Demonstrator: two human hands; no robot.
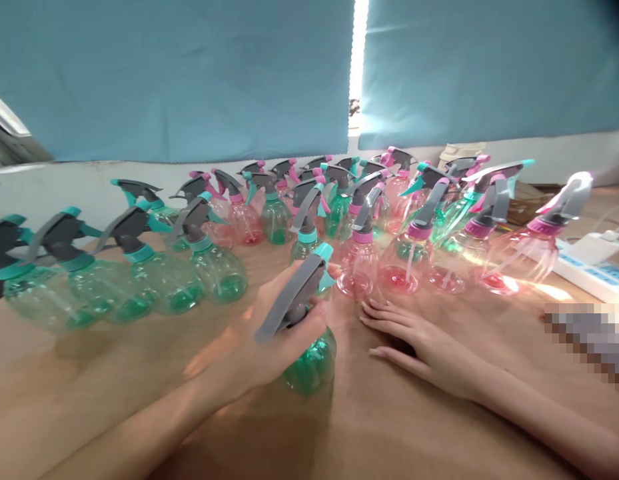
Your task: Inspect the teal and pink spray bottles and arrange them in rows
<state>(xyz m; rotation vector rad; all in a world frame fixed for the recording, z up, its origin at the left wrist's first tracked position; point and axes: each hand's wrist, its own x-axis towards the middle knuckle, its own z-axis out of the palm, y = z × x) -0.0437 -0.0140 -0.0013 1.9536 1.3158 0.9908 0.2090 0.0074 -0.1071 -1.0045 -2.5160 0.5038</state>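
In the head view, my left hand (pixel 284 320) is wrapped round the neck of a green spray bottle (pixel 312 363) with a grey and teal trigger head, near the middle of the table. Its fingers partly hide the collar. My right hand (pixel 409 333) lies on the tabletop with its fingers stretched out, holding nothing. Just beyond its fingertips stands a pink spray bottle (pixel 356 267) with a magenta collar. Behind my left hand is another green spray bottle (pixel 305 247), its lower part hidden.
Several green spray bottles (pixel 166 283) stand in a row at the left. More pink and green ones crowd the back, with pink bottles (pixel 526 260) at the right. A white power strip (pixel 584 270) and a pixelated patch lie at far right. Blue curtains (pixel 199 80) hang behind.
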